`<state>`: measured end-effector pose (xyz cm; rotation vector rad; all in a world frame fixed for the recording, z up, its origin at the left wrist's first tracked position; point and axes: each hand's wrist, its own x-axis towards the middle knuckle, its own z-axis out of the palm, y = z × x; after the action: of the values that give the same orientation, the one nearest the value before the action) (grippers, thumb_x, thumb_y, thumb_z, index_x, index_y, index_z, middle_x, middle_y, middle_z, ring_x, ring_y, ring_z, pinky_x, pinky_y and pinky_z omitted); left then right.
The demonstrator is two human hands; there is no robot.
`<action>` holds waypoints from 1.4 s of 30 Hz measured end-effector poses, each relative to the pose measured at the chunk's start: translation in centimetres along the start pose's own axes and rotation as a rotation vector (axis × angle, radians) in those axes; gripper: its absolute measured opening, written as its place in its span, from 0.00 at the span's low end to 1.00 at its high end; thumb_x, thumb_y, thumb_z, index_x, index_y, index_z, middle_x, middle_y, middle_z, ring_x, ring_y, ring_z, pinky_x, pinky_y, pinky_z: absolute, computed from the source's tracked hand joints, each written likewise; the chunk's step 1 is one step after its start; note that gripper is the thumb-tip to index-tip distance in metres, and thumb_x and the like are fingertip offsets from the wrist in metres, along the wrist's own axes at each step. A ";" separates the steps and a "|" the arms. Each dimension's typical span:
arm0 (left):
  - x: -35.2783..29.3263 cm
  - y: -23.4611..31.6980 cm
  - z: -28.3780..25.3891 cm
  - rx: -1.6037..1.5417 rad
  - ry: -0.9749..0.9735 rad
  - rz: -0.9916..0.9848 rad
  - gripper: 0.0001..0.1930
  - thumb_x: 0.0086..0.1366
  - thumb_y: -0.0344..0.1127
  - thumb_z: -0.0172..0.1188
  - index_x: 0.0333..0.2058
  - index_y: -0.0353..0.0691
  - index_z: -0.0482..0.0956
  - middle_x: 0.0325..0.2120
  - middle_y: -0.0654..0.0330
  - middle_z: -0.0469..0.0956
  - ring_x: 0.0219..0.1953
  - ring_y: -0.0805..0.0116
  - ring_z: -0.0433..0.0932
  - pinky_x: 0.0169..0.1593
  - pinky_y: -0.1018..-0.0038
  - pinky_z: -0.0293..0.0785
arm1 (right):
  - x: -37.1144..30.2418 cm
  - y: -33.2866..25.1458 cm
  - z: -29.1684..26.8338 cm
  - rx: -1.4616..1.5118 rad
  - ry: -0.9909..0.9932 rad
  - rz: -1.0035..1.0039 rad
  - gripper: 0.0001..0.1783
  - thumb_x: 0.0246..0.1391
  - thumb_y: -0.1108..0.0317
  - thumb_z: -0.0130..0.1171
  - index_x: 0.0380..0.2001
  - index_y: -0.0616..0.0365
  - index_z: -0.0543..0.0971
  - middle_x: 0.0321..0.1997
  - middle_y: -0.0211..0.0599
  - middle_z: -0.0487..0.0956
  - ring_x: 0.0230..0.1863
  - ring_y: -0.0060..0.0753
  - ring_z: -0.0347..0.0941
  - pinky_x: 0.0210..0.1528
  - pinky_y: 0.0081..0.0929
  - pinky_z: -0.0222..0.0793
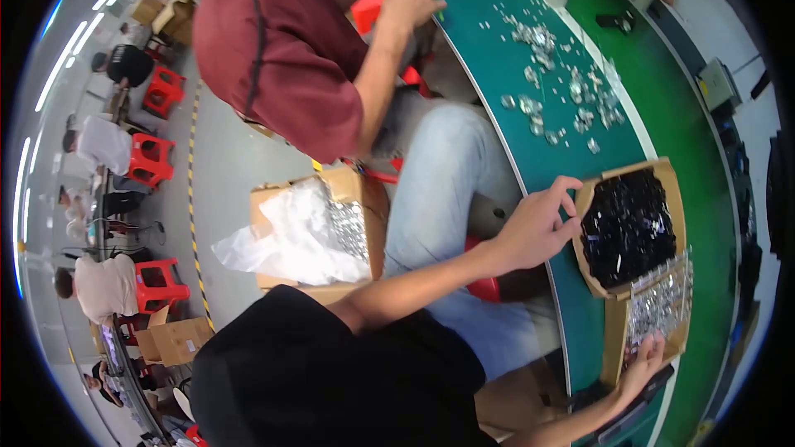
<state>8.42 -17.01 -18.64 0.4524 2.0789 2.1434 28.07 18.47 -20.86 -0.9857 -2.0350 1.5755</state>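
My left hand [538,228] hovers by the rim of a cardboard box of black glossy parts [628,228]. Its fingers are curled but apart, and nothing shows between them. Beside that box, a second cardboard box [614,327] holds a clear plastic tray [662,302] of small shiny pieces. My right hand [642,368] is at the tray's near end, with its fingertips closed on the edge. What lies under those fingertips is partly hidden.
Loose clear pieces [538,41] lie scattered over the green table [464,0]. A co-worker in a maroon shirt [281,66] sits alongside. An open carton [377,223] with white plastic wrap [290,240] stands on the floor. Red stools [157,281] and other people are farther off.
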 end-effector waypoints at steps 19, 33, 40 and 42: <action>-1.6 -0.6 10.8 0.920 0.167 0.515 0.24 0.46 0.48 0.62 0.33 0.30 0.82 0.38 0.49 0.76 0.47 0.52 0.68 0.44 0.63 0.64 | 3.2 -1.6 -2.9 0.040 -0.179 -0.144 0.13 0.66 0.67 0.55 0.51 0.59 0.74 0.41 0.28 0.77 0.34 0.17 0.70 0.33 0.16 0.68; 2.8 -3.6 16.6 0.142 -0.259 0.366 0.25 0.55 0.41 0.67 0.40 0.23 0.73 0.28 0.43 0.81 0.34 0.45 0.83 0.36 0.58 0.81 | 3.7 -2.2 -4.4 0.173 -0.148 -0.117 0.15 0.62 0.65 0.60 0.50 0.60 0.77 0.48 0.34 0.80 0.49 0.30 0.74 0.53 0.34 0.71; 3.6 -3.9 15.4 0.003 -0.305 0.293 0.31 0.54 0.41 0.69 0.47 0.19 0.70 0.30 0.40 0.82 0.38 0.44 0.83 0.40 0.58 0.81 | 3.6 -2.9 -4.2 0.252 -0.394 -0.026 0.14 0.63 0.66 0.58 0.48 0.61 0.78 0.48 0.34 0.81 0.48 0.31 0.77 0.55 0.37 0.72; 3.8 -4.2 14.8 -0.016 -0.316 0.276 0.31 0.54 0.40 0.69 0.48 0.19 0.70 0.31 0.39 0.82 0.39 0.44 0.83 0.41 0.59 0.81 | 2.3 -3.3 -2.4 0.260 -0.367 -0.027 0.14 0.63 0.66 0.58 0.48 0.60 0.78 0.44 0.34 0.82 0.46 0.30 0.77 0.54 0.35 0.73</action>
<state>8.70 -1.54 -22.14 1.0548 1.9131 2.0544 27.13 21.38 -17.26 -0.6057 -1.9823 2.0647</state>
